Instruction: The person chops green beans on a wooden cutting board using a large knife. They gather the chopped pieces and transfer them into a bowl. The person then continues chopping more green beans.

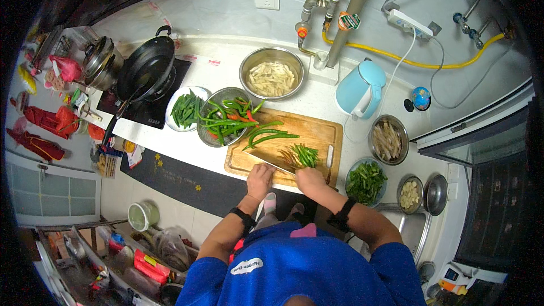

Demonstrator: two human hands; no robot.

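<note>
A kitchen knife [268,162] lies across the front of the wooden cutting board [316,121], its handle in my right hand [310,180]. Near the front edge of the board, my left hand [260,177] is beside the blade with fingers bent; whether it pinches anything is hidden. Cut green pepper strips [306,155] lie behind my right hand, next to a small brownish heap [289,158]. Several long green chili peppers [274,136] rest on the board. A mesh colander [206,136] of green and red peppers overlaps its left corner.
Behind the board stands a steel bowl [245,83] of pale strips. A plate [170,123] of cut greens is left, near a wok [142,68]. A blue kettle [352,85], a bowl of leafy greens [366,182] and several metal bowls stand right, by the sink [410,229].
</note>
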